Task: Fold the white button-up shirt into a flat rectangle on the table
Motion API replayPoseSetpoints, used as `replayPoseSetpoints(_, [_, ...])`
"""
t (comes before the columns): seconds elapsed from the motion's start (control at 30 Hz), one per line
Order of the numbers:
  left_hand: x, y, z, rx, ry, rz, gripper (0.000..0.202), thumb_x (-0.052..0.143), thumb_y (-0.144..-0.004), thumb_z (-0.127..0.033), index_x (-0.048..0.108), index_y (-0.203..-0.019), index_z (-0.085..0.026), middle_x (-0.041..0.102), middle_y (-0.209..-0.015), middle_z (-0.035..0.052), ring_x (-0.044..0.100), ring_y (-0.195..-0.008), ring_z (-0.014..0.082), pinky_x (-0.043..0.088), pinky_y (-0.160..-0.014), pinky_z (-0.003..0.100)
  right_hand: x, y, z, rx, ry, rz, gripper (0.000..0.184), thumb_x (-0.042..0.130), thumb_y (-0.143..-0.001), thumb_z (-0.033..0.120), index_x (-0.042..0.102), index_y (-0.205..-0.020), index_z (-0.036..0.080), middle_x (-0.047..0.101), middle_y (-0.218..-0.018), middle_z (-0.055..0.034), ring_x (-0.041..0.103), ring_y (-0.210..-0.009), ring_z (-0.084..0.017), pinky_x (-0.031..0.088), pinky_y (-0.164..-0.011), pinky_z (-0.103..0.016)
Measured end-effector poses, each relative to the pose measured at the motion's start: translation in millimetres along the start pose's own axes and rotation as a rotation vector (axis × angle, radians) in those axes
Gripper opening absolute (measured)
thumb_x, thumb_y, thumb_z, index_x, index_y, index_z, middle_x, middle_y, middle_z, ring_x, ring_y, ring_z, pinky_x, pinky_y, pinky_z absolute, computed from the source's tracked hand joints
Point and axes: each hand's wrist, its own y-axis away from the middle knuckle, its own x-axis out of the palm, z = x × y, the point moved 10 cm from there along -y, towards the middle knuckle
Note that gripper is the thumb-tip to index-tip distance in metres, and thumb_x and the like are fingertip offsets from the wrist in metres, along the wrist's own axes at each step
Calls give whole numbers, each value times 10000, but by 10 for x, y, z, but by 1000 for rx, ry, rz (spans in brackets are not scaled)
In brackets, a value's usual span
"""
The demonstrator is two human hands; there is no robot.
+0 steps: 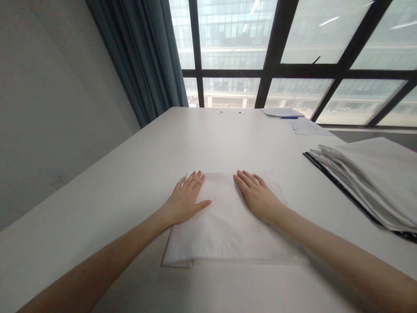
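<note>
A folded white cloth [224, 230] lies flat on the white table [208, 143], its layered near edge showing a few soft creases. My left hand [186, 198] rests on the cloth's far left part, palm down, with fingers spread and the thumb pointing right. Over on the far right part, my right hand [256, 193] also lies flat, its fingers stretched forward and close together. Neither hand grips anything. My right forearm covers part of the cloth's right side.
A stack of folded white cloths [374, 182] with a dark piece beneath sits at the table's right. Papers [282, 112] and a blue pen [289, 117] lie at the back right. Behind the table are a window [234, 39] and a blue curtain [143, 52]; a wall stands left.
</note>
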Motion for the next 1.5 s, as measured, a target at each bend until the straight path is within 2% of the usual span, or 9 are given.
replayPoseSetpoints(0.1, [-6, 2, -2, 1, -4, -22, 789, 248, -932, -643, 276, -1490, -86, 238, -1561, 155, 197, -1451, 290, 191, -1145, 464, 19, -251, 179, -41, -111, 15, 520, 281, -973, 236, 343, -1476, 118, 308, -1546, -124, 257, -1428, -248, 241, -1147, -453])
replayPoseSetpoints(0.23, [-2, 12, 12, -1, -3, -27, 797, 258, -928, -645, 253, -1497, -87, 218, -1567, 156, 183, -1455, 282, 183, -1149, 456, 93, -365, 165, -9, -177, 72, 563, 256, -997, 407, 287, -1507, 169, 280, -1560, -89, 231, -1437, -260, 213, -1152, -479])
replayPoseSetpoints(0.53, [33, 70, 73, -6, 41, 0, 813, 289, -917, -659, 195, -1518, -120, 183, -1576, 160, 152, -1461, 296, 178, -1148, 478, 173, 50, -600, 134, -47, 140, 714, 217, -952, 608, 265, -1514, 171, 276, -1556, -91, 232, -1436, -258, 214, -1152, -482])
replayPoseSetpoints(0.7, [37, 89, 103, -18, 90, 7, 861, 308, -895, -688, 205, -1511, -94, 178, -1569, 187, 164, -1457, 307, 189, -1143, 495, 180, 280, -936, 237, -38, 65, 698, 241, -949, 606, 271, -1510, 191, 296, -1549, -103, 273, -1422, -251, 269, -1127, -499])
replayPoseSetpoints(0.87, [16, 80, 141, -45, 138, -7, 849, 370, -882, -673, 239, -1498, -103, 203, -1565, 184, 178, -1454, 305, 200, -1142, 509, 205, 368, -1022, 287, -117, -13, 649, 267, -965, 545, 255, -1511, 195, 313, -1542, -124, 329, -1399, -246, 335, -1094, -481])
replayPoseSetpoints(0.97, [-31, 49, 200, -52, 175, -51, 722, 372, -915, -599, 303, -1473, -148, 292, -1545, 155, 268, -1428, 277, 228, -1138, 494, 212, 394, -1066, 315, -150, -46, 611, 269, -971, 505, 311, -1484, 175, 325, -1535, -139, 330, -1398, -248, 319, -1100, -491])
replayPoseSetpoints(1.07, [-91, 18, 338, -96, 218, -137, 576, 354, -947, -483, 370, -1431, -171, 417, -1483, 130, 366, -1376, 255, 250, -1135, 488, 183, 422, -1144, 369, -177, -109, 577, 293, -967, 453, 382, -1438, 133, 407, -1484, -171, 360, -1381, -269, 325, -1092, -497])
replayPoseSetpoints(1.23, [-95, -15, 496, -136, 344, -216, 570, 427, -910, -403, 404, -1390, -96, 427, -1456, 165, 375, -1354, 281, 291, -1126, 468, 72, 434, -1179, 363, -293, -228, 538, 406, -918, 431, 450, -1376, 153, 571, -1339, -158, 528, -1236, -304, 409, -1025, -496])
replayPoseSetpoints(1.5, [-201, -8, 676, -216, 604, -340, 380, 415, -890, -280, 585, -1192, -125, 617, -1108, 112, 571, -1075, 215, 431, -1010, 399, 2, 469, -1206, 389, -550, -256, 548, 513, -868, 441, 430, -1362, 219, 588, -1315, -129, 578, -1176, -291, 467, -967, -469])
